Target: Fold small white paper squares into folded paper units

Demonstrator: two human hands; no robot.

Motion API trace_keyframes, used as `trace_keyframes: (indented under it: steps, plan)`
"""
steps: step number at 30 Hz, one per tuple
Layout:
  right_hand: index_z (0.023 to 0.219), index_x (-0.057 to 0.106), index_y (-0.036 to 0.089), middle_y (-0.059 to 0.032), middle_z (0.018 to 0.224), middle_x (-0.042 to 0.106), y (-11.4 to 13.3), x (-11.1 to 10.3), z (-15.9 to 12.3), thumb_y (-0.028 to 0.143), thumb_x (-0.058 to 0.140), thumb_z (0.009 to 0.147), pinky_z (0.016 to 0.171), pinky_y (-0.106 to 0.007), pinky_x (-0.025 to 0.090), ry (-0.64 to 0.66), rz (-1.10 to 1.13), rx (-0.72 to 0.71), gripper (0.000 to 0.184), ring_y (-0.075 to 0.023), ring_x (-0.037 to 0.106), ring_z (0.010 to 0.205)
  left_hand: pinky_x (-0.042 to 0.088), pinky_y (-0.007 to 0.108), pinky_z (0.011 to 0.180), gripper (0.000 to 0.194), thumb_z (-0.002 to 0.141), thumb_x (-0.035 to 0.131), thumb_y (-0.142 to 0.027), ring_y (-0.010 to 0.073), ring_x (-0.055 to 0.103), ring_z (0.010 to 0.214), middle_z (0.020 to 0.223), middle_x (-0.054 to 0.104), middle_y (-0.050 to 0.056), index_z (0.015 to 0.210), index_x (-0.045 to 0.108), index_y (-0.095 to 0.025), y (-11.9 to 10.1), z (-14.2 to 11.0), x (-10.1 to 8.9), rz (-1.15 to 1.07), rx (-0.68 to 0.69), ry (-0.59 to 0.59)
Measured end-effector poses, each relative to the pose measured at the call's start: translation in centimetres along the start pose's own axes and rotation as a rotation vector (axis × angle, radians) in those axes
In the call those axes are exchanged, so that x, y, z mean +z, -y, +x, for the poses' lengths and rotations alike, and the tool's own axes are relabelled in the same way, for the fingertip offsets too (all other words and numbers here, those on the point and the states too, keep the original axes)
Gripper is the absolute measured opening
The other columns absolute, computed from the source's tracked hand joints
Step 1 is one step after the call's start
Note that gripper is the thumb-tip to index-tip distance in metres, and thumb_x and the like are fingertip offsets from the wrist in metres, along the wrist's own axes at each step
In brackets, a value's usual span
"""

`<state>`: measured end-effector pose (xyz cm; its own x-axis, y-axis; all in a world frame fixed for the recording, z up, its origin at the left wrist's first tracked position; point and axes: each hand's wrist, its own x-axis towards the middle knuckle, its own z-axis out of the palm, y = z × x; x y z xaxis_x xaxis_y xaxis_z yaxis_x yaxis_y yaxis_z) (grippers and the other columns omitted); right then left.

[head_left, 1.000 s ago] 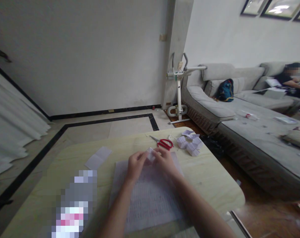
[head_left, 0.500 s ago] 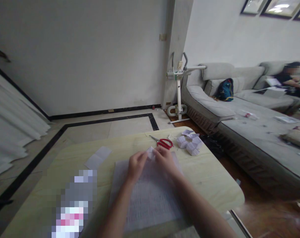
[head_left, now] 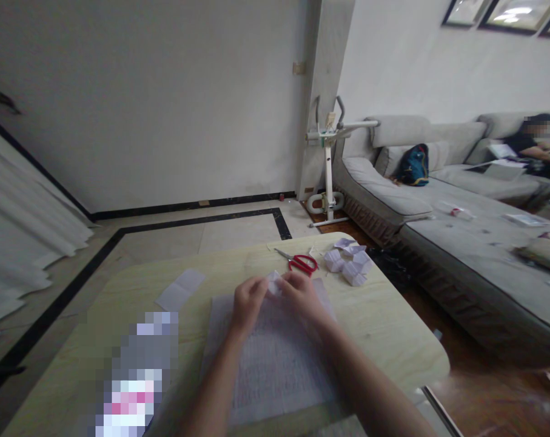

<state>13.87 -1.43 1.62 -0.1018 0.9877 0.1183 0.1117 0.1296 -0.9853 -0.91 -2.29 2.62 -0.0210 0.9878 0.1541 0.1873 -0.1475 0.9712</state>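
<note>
A small piece of folded white paper [head_left: 273, 283] is pinched between my two hands, above the top edge of a large printed sheet [head_left: 279, 364]. My left hand [head_left: 250, 298] grips its left side, fingers closed. On its right side, my right hand [head_left: 299, 292] is closed on it too, partly covering it. Red-handled scissors [head_left: 303, 264] lie just beyond my right hand, blades pointing to the far left. Several folded paper pieces [head_left: 354, 272] sit in a cluster to the right of the scissors.
A creased paper slip [head_left: 180, 290] lies on the left of the wooden table [head_left: 388, 340]. A blurred-out object [head_left: 133, 382] is at the near left. Beyond the right edge stand a grey sofa [head_left: 475, 243] and an exercise machine [head_left: 328, 164]. A person [head_left: 529, 145] sits far right.
Both hands stay on the folded paper. The paper and the right-hand fingers have shifted slightly to the left; everything else on the table looks the same.
</note>
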Motion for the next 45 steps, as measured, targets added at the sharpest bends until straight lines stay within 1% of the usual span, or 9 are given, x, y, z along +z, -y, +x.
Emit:
trace_keyframes:
  steps: [3,9,14,21,24,30,39,42,45]
  plan:
    - [0.066,0.059,0.016,-0.001,0.063,0.057,0.1,0.0,0.0,0.036,0.057,0.079,0.053,-0.022,0.038,0.005,-0.035,-0.021,0.024,-0.0123,0.051,0.059,0.041,0.021,0.052,0.025,0.078,0.056,-0.038,0.0134,0.055,0.056,0.059,0.059,-0.001,0.073,0.064,-0.015,0.0,0.0,0.2,-0.042,-0.025,0.022]
    - [0.071,0.062,0.016,-0.0018,0.066,0.06,0.5,0.0,0.0,0.037,0.056,0.08,0.055,-0.023,0.039,0.022,-0.051,-0.01,0.024,-0.0131,0.053,0.062,0.038,0.02,0.049,0.032,0.077,0.058,-0.041,0.0117,0.05,0.051,0.051,0.052,-0.002,0.058,0.06,-0.016,-0.1,0.0,0.2,-0.002,-0.006,-0.015]
    - [0.069,0.062,0.016,-0.0016,0.065,0.059,0.6,0.0,-0.2,0.034,0.054,0.08,0.056,-0.023,0.039,0.017,-0.056,0.036,0.023,-0.0131,0.053,0.063,0.038,0.021,0.049,0.032,0.077,0.057,-0.041,0.0116,0.05,0.05,0.051,0.054,-0.002,0.059,0.062,-0.016,0.1,0.1,0.1,-0.003,-0.029,-0.015]
    - [0.065,0.059,0.016,-0.0009,0.064,0.057,0.6,0.0,-0.3,0.027,0.054,0.08,0.054,-0.022,0.037,0.037,-0.127,0.01,0.019,-0.0123,0.051,0.061,0.047,0.024,0.069,0.031,0.075,0.061,-0.038,0.0176,0.063,0.081,0.089,0.07,0.006,0.094,0.068,-0.014,0.9,0.8,0.2,-0.148,-0.06,-0.068]
    - [0.066,0.059,0.017,-0.0011,0.065,0.058,0.6,0.1,-0.3,0.026,0.054,0.08,0.054,-0.022,0.037,0.055,-0.165,-0.01,0.018,-0.0128,0.051,0.062,0.048,0.025,0.07,0.028,0.073,0.062,-0.038,0.0188,0.063,0.08,0.084,0.07,0.006,0.085,0.069,-0.013,1.1,0.9,0.1,-0.102,-0.061,-0.081]
    - [0.069,0.06,0.016,-0.001,0.065,0.059,0.5,0.3,0.6,0.027,0.053,0.079,0.054,-0.023,0.037,0.029,-0.175,-0.043,0.016,-0.0128,0.051,0.061,0.046,0.023,0.057,0.031,0.07,0.062,-0.042,0.0166,0.06,0.067,0.073,0.066,0.004,0.079,0.067,-0.012,1.0,1.0,0.3,-0.157,-0.103,-0.115]
    - [0.063,0.055,0.016,0.0005,0.058,0.052,1.4,1.1,1.9,0.035,0.058,0.075,0.051,-0.024,0.034,0.09,-0.174,-0.061,0.023,-0.0124,0.047,0.055,0.048,0.025,0.065,0.026,0.076,0.057,-0.04,0.0177,0.061,0.073,0.074,0.066,0.004,0.075,0.063,-0.015,1.1,1.1,0.5,-0.114,-0.038,-0.229]
    - [0.06,0.053,0.018,0.0001,0.056,0.051,1.1,0.9,2.1,0.038,0.058,0.075,0.05,-0.024,0.035,0.072,-0.096,-0.022,0.026,-0.0132,0.047,0.054,0.05,0.026,0.071,0.025,0.077,0.058,-0.039,0.0185,0.064,0.079,0.082,0.068,0.005,0.085,0.064,-0.016,1.5,1.1,0.6,-0.105,0.032,-0.253]
    - [0.062,0.055,0.018,0.0004,0.056,0.051,0.3,0.3,2.2,0.041,0.058,0.075,0.049,-0.025,0.035,0.031,-0.009,0.05,0.027,-0.0128,0.046,0.051,0.051,0.028,0.075,0.031,0.077,0.059,-0.036,0.019,0.065,0.085,0.095,0.069,0.008,0.102,0.063,-0.018,1.8,0.9,0.8,-0.088,0.104,-0.186]
